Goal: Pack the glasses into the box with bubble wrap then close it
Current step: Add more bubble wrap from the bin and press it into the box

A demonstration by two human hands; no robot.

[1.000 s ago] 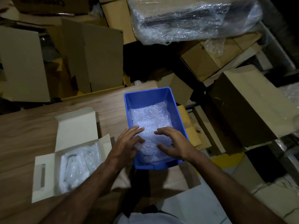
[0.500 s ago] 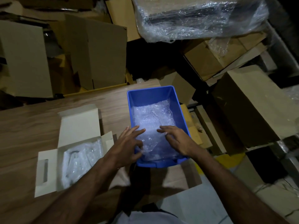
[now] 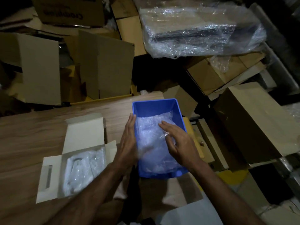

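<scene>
Head view looks down on a wooden counter (image 3: 32, 137). At about five o'clock from its centre stands a blue bin (image 3: 155, 108), its long axis running twelve to six, heaped with bubble wrap (image 3: 152, 143). The left hand (image 3: 128, 143), fingers straight, lies along the bin's nine o'clock wall and grips nothing. The right hand (image 3: 178, 143) rests on the wrap with loosely spread fingers; whether it pinches the sheet I cannot tell. At nine o'clock from the hands sits the open white box (image 3: 84, 129), already holding wrapped glasses (image 3: 79, 169). Judging by that, the wrap must travel toward nine o'clock, and the left hand is nearer the box.
</scene>
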